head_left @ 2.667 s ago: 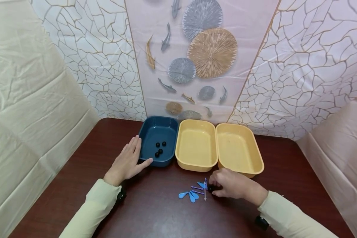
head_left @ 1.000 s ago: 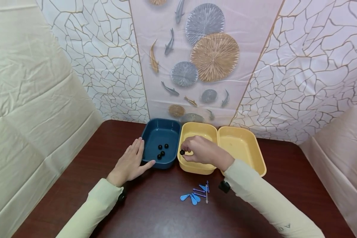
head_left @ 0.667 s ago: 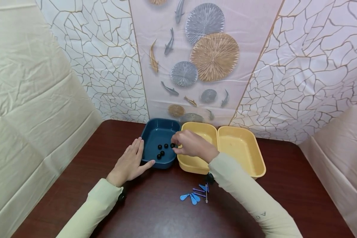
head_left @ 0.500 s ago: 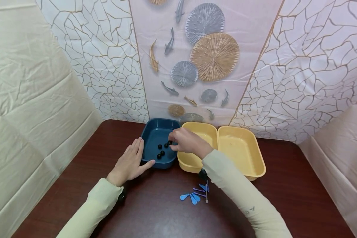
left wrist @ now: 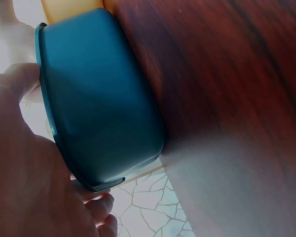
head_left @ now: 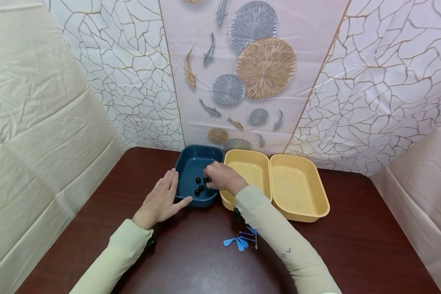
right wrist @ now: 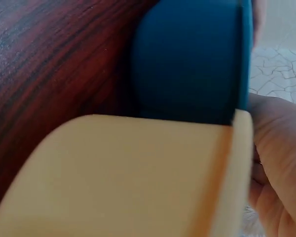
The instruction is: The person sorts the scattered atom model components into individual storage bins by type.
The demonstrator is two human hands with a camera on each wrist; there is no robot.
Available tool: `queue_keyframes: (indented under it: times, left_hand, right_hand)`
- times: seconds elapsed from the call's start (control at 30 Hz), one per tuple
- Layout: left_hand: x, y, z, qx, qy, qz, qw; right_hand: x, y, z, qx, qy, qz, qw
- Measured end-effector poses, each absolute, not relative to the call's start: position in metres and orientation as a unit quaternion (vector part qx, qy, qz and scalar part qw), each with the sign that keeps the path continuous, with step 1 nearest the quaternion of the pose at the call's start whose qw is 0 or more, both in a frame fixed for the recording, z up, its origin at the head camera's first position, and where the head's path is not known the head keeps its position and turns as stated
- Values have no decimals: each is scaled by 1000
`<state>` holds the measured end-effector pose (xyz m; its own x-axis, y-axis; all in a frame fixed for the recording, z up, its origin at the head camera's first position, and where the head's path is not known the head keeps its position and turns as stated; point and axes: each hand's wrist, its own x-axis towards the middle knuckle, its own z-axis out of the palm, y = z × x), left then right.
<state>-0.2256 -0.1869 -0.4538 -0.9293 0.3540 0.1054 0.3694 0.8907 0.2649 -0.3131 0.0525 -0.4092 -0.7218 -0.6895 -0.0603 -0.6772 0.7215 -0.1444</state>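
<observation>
My left hand [head_left: 159,200] lies along the left and front rim of the blue bin [head_left: 196,161], its fingers straight and the thumb spread on the near edge. The left wrist view shows the thumb [left wrist: 24,79] at the rim. Reaching over the bin's right side, my right hand [head_left: 224,177] has curled fingers and pinches a small black bead [head_left: 206,180], low in the bin. Several other black beads [head_left: 201,188] lie loose on the bin floor beside it. The right fingertips are hidden behind the bin walls in the right wrist view.
A yellow bin [head_left: 248,159] adjoins the blue one, and a second yellow bin [head_left: 297,183] stands to its right. On the dark table [head_left: 191,261], light-blue teardrop pieces [head_left: 240,245] and thin purple rods [head_left: 247,239] lie partly under my right forearm.
My right hand picked up a black bead near the small pieces, carried it left over the middle yellow bin, and lowered it into the blue bin. The left hand stayed on the rim.
</observation>
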Motion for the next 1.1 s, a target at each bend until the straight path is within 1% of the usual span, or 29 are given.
queue_keyframes:
  times: [0.23, 0.43, 0.73, 0.87, 1.1]
  left_hand:
    - [-226, -184, -453, -187, -972, -141, 25]
    - [-226, -184, -452, -184, -973, -135, 27]
    - [-224, -186, -451, -178, -975, -132, 26]
    - [-224, -186, -453, -179, -975, -132, 28]
    - [-224, -185, -452, -182, -974, -131, 29]
  right_hand:
    - [-312, 59, -410, -371, 924, -79, 53]
    - [-303, 74, -391, -393, 912, -112, 23]
    - [-273, 114, -353, -417, 901, -118, -2]
    - [-259, 135, -345, -413, 903, -116, -8]
    - [-229, 168, -339, -398, 908, -131, 3]
